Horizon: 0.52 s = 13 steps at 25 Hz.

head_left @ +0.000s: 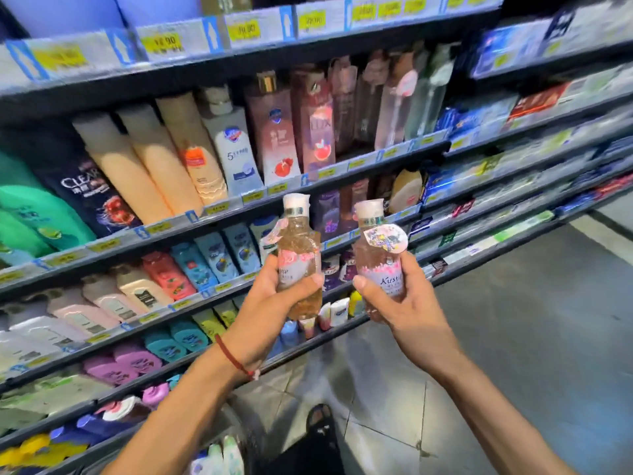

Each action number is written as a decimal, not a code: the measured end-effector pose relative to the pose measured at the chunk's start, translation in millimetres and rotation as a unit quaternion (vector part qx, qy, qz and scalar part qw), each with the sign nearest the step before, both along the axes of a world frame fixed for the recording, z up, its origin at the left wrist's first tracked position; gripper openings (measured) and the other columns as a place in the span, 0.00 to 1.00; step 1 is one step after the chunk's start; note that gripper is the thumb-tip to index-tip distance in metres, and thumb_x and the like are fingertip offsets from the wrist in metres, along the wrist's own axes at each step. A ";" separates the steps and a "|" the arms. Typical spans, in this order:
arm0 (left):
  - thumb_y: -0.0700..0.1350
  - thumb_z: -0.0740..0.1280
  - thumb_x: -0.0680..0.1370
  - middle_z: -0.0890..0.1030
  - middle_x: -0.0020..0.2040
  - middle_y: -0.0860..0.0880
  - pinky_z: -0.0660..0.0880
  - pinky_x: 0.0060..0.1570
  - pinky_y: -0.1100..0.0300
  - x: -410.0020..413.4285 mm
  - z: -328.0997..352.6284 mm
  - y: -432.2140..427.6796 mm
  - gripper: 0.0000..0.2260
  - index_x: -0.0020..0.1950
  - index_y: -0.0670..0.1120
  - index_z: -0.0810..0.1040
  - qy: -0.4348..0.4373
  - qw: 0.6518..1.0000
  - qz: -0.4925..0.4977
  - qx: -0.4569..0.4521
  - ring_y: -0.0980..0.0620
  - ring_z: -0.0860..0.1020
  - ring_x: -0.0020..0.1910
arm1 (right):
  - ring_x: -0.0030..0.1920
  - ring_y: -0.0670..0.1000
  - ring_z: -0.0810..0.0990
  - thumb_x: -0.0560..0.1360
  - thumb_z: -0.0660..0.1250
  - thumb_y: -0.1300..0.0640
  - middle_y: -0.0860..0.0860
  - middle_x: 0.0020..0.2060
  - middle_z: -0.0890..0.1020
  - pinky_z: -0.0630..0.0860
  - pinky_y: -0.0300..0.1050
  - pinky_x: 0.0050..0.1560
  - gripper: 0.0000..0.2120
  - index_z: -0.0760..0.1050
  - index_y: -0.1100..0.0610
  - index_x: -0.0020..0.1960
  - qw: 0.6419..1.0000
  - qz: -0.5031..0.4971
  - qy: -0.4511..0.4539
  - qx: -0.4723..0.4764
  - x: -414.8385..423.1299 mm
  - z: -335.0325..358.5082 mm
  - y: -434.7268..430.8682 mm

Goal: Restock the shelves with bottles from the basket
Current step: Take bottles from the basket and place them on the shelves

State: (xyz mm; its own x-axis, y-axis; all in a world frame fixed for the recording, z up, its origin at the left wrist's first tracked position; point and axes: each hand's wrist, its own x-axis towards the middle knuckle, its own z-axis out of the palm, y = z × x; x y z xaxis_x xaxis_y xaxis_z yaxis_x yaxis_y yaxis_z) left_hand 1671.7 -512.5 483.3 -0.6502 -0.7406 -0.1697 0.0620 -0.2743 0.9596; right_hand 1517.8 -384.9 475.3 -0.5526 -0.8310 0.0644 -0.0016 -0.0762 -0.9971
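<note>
Shelves (219, 210): several tiers of bottles and tubes, running up to the right. The left and right ends are cut off by the frame. The far right section and most of the yellow price tags are too blurred to read.

Floor (531, 337): grey tile, lower right.

Basket (246, 430): a dark shape at the bottom edge, blurred and partly cut off. Pale bottle tops show inside it, but the outline is hard to make out.

Left grip (274, 303): closed round the lower half of the left bottle (299, 248), thumb lying across the front. The fingers are hidden behind it.

Right grip (404, 303): closed round the right bottle (378, 265), thumb on the label. The base is covered by the palm.

Both bottles are clear with pinkish contents. They are held in the air in front of the middle tiers, side by side and not touching. Long axes are near vertical with the white caps up, tops leaning slightly left. The script label of the right one faces the camera.

Red cord (233, 358): on the left wrist.
</note>
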 end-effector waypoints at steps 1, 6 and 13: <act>0.42 0.79 0.70 0.83 0.45 0.52 0.78 0.40 0.62 -15.1 6.7 -13.4 0.20 0.58 0.47 0.75 0.005 1.000 -0.002 -0.010 0.56 0.80 0.41 | 0.50 0.45 0.84 0.75 0.74 0.55 0.48 0.53 0.86 0.79 0.39 0.55 0.20 0.75 0.53 0.66 1.000 -0.004 0.013 -0.005 -14.3 7.6 -12.8; 0.42 0.77 0.69 0.84 0.47 0.53 0.78 0.42 0.62 -88.5 45.7 -79.3 0.20 0.58 0.47 0.75 0.025 0.999 0.005 -0.047 0.56 0.82 0.45 | 0.54 0.45 0.84 0.74 0.74 0.52 0.46 0.55 0.86 0.77 0.42 0.61 0.22 0.75 0.50 0.66 0.999 -0.012 0.031 -0.038 -90.9 42.2 -81.5; 0.46 0.76 0.70 0.84 0.54 0.45 0.76 0.52 0.49 -175.4 98.1 -124.4 0.24 0.64 0.47 0.74 0.048 0.992 0.042 -0.109 0.47 0.80 0.51 | 0.53 0.42 0.83 0.73 0.73 0.47 0.41 0.54 0.85 0.79 0.40 0.56 0.24 0.73 0.47 0.67 0.996 0.036 0.041 -0.074 -199.4 88.9 -144.8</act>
State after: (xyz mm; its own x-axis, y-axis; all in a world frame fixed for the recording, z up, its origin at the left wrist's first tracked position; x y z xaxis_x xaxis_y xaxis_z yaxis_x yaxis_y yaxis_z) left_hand 1496.3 -636.9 581.4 -0.5900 -0.8051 0.0610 0.1705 -0.0504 0.9841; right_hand 1318.3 -529.7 564.2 -0.4803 -0.8459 0.2318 -0.0727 -0.2250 -0.9716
